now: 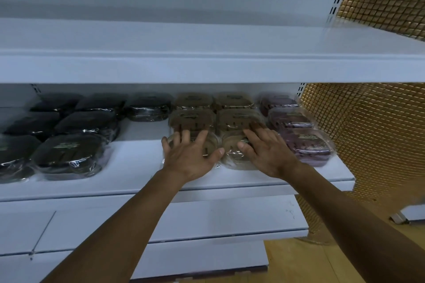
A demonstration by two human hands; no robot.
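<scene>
Plastic-wrapped flat boxes lie in rows on a white shelf [138,167]. Black ones [69,154] fill the left, tan ones the middle, purple ones [308,145] the right. My left hand [190,154] lies flat with spread fingers on the front left tan box [210,142]. My right hand [264,151] lies flat on the front right tan box [232,151], its fingers reaching onto the tan box behind [236,117]. Neither hand grips anything.
A bare white shelf [207,66] overhangs just above the boxes. Lower white shelves [184,218] step out below. A gold tiled wall [368,133] stands at the right, wooden floor [310,259] beneath.
</scene>
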